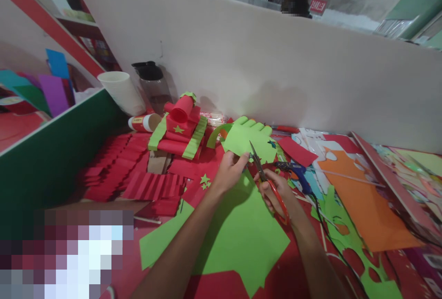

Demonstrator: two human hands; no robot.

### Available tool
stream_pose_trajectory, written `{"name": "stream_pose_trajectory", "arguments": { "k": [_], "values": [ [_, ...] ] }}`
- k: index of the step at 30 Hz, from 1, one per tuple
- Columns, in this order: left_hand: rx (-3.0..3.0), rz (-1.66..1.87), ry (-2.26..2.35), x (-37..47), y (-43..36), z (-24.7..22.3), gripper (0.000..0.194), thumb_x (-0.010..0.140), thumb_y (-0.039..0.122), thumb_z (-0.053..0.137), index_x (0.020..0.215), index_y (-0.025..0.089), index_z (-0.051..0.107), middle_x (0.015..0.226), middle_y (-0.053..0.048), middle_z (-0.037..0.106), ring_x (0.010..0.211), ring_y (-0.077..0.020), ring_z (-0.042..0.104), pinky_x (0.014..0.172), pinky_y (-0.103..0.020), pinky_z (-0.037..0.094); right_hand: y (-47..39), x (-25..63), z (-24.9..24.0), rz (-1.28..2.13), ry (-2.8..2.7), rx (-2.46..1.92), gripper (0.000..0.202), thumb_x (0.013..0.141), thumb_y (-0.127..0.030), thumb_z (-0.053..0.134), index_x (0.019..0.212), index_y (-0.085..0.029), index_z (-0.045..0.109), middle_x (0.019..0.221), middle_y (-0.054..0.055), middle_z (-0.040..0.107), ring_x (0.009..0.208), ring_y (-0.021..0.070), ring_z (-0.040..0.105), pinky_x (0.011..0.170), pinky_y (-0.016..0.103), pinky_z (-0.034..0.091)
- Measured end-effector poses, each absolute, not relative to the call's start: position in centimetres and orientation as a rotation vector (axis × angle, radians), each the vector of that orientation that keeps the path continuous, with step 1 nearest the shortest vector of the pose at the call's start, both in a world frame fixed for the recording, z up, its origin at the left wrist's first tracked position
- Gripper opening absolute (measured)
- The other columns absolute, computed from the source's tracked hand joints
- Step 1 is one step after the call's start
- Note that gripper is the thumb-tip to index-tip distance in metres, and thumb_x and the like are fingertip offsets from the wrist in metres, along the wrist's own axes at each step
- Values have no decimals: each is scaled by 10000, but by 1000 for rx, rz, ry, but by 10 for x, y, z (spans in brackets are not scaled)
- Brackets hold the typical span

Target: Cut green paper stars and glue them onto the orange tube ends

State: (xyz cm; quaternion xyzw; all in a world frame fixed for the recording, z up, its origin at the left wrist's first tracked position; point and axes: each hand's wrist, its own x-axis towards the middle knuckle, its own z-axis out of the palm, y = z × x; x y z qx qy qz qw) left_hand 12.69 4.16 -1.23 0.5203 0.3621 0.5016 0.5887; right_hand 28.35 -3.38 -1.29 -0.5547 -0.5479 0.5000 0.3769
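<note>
Red-handled scissors [275, 198] are in my right hand [276, 193], its fingers wrapped round the handles and the blades pointing up and to the left. My left hand [232, 170] is closed in a pinch beside the blades, on something small and dark that I cannot make out. Just beyond both hands lies a light green paper piece [241, 138] with rounded finger-like ends. Under my forearms is a large light green sheet [241, 230]. A red paper model [181, 126] with green strips and a star stands to the left.
Folded red paper strips [120, 170] lie at the left, near a white cup [122, 92] and a dark-lidded bottle [154, 85]. At the right are a blue glue gun [300, 175], an orange sheet [362, 202] and green scraps [373, 262]. A white partition [258, 69] rises behind.
</note>
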Motion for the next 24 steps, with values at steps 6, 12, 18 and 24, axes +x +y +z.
{"name": "stream_pose_trajectory", "arguments": {
  "k": [6, 12, 18, 24],
  "values": [
    [1191, 1173, 841, 126, 41, -10, 254, 846, 388, 632, 774, 145, 631, 698, -29, 639, 623, -134, 566, 603, -256, 438, -32, 283, -16, 1240, -1394, -1429, 544, 816, -712, 591, 1022, -209, 587, 521, -97, 391, 354, 71, 335, 324, 183, 320],
    [1208, 1077, 948, 124, 38, -8, 258, 818, 394, 683, 726, 170, 592, 667, -29, 629, 628, -149, 563, 591, -266, 424, -30, 283, -20, 1207, -1381, -1437, 546, 810, -717, 591, 1014, -211, 590, 520, -89, 409, 344, 75, 340, 310, 188, 317],
    [1169, 1121, 840, 127, 39, -9, 191, 819, 349, 667, 814, 171, 597, 709, -22, 640, 677, -155, 602, 651, -274, 468, -31, 285, -17, 1222, -1380, -1427, 545, 808, -715, 596, 1023, -214, 584, 512, -94, 390, 350, 77, 334, 315, 187, 310],
    [1076, 1213, 761, 129, 41, -12, 269, 804, 348, 691, 949, 175, 545, 745, 7, 616, 644, -118, 586, 639, -253, 484, -33, 284, -12, 1228, -1408, -1457, 485, 827, -668, 619, 1020, -224, 592, 531, -87, 407, 369, 77, 344, 337, 190, 331]
  ]
}}
